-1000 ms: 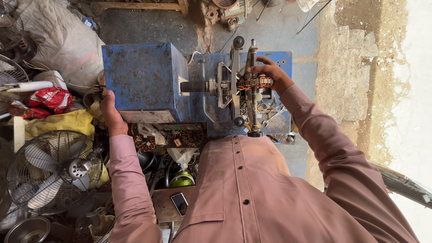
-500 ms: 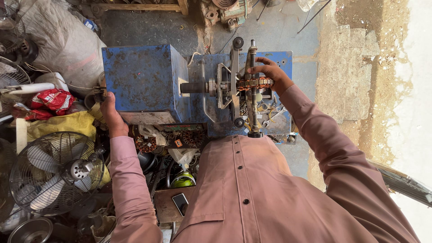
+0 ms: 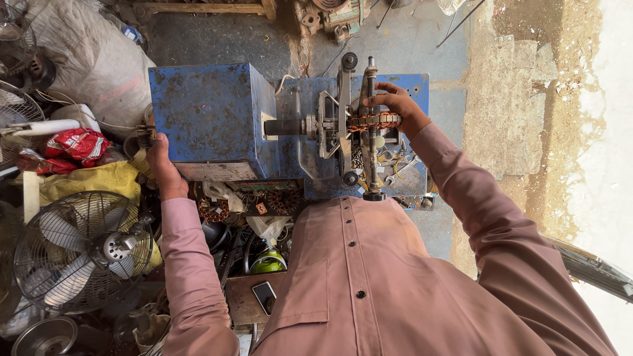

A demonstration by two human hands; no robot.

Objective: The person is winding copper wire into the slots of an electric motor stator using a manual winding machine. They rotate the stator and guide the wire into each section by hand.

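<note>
A blue metal winding machine stands in front of me, with a shaft and frame on its right side. My right hand grips a ring-shaped stator with copper-coloured coils mounted on that frame. My left hand rests at the machine's left front corner, fingers closed around a small handle there; the handle itself is mostly hidden.
A table fan lies at the lower left. A red bag, yellow cloth and a white sack pile up on the left. Copper coils, a green object and a phone sit below the machine. Concrete floor lies on the right.
The view has shifted slightly. Both hands stay where they were, the right on the stator and the left at the machine's corner.
</note>
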